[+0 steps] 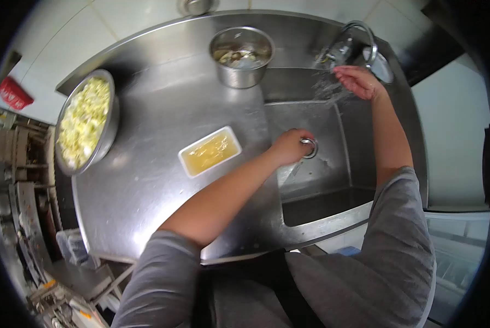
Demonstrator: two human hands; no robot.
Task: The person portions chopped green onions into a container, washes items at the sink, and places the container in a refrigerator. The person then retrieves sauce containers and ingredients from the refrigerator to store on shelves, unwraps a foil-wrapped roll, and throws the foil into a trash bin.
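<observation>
My left hand (293, 146) is closed over the sink (340, 147), its fingers round a shiny metal ring-shaped object (309, 147). A thin streak shows just below it; I cannot make out whether it belongs to the object or is water. My right hand (358, 81) is raised at the sink's back right, beside the running water (329, 87) and under the curved tap (365, 34). It looks wet, with fingers stretched out and slightly cupped, and nothing shows in it. Left of the sink lies a white rectangular tub (184, 158) holding a clear yellowish liquid.
On the steel counter (152, 109) a large metal bowl (110, 131) of chopped pale-green vegetable stands at the left. A steel pot (242, 77) with food scraps is at the back. Shelves with kitchenware (32, 218) are at far left.
</observation>
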